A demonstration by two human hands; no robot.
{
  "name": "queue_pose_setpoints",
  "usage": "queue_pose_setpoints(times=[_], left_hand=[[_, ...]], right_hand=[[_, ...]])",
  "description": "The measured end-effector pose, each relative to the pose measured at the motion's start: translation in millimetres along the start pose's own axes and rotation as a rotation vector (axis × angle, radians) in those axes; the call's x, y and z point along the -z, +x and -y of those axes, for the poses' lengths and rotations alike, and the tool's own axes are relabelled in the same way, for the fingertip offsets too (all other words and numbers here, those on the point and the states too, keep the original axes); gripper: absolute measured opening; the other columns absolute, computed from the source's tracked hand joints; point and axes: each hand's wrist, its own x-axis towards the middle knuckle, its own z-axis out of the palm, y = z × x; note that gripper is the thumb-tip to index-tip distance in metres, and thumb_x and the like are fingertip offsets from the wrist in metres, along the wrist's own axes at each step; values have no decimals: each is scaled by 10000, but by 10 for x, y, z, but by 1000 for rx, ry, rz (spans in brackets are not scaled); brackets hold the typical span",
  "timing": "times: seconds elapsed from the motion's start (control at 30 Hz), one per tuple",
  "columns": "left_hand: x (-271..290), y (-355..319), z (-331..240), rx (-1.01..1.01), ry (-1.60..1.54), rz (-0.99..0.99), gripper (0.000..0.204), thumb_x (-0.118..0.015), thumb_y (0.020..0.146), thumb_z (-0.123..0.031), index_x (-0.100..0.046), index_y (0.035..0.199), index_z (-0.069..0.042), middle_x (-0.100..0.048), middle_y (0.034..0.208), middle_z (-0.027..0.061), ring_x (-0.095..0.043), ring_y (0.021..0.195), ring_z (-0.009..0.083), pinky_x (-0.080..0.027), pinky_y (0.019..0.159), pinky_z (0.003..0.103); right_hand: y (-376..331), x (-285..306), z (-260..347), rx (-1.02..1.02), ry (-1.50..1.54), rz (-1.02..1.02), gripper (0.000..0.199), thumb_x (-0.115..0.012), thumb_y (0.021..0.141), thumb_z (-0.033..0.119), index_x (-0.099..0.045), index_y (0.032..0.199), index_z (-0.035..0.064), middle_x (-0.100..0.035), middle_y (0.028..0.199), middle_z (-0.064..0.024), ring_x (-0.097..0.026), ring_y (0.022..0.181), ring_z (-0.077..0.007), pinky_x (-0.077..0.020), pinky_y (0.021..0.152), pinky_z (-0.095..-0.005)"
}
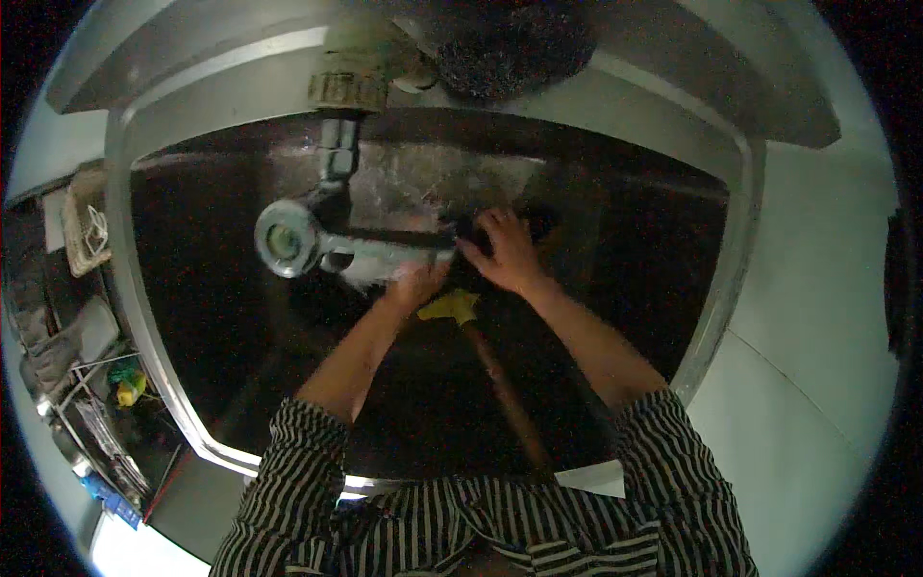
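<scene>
Both my hands are inside a dark, metal-rimmed sink (pixel 711 298), by the end of a chrome tap (pixel 288 238) with a round top and a long spout. My left hand (pixel 420 282) is at the spout's underside; its fingers are mostly hidden and blurred. To the right of the spout end, my right hand (pixel 511 255) has its fingers bent, with thumb and forefinger around something dark that I cannot make out. Just below the hands lies the yellow end (pixel 450 307) of a stick with a brown handle (pixel 505 394), which slants towards me.
A black, fuzzy-looking bundle (pixel 514 53) sits on the far ledge, beside the tap's ribbed pipe collar (pixel 348 91). To the left are a pale basket (pixel 87 226) and a rack (pixel 87 385) of small items. A pale wall (pixel 808 288) stands on the right.
</scene>
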Motion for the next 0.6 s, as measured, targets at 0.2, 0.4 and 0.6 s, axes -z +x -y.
queue_pose_setpoints(times=[0.2, 0.4, 0.6], left_hand=[[-489, -88, 13, 447, 101, 111, 283, -433, 765, -168, -500, 1021, -67, -399, 1145, 166, -379, 1029, 341, -306, 848, 452], [-555, 168, 53, 342, 259, 365, 269, -382, 765, -192, -528, 935, -43, -466, 1021, 137, -402, 969, 312, -262, 849, 475], [-578, 291, 181, 244, 203, 326, 226, -403, 729, -169, -541, 844, -32, -502, 935, 127, -448, 908, 314, -287, 799, 517]], right_hand=[[122, -327, 93, -36, 98, -169, 424, -491, 734, 338, -443, 1033, 41, -444, 1034, -160, -405, 971, -323, -303, 824, -493], [338, -336, -49, -162, -43, -78, 325, -447, 737, 337, -548, 894, 70, -541, 939, -109, -450, 945, -282, -311, 826, -496], [496, -355, -257, -40, 8, -97, 306, -419, 751, 336, -594, 760, 86, -587, 756, -120, -537, 759, -305, -387, 749, -463]])
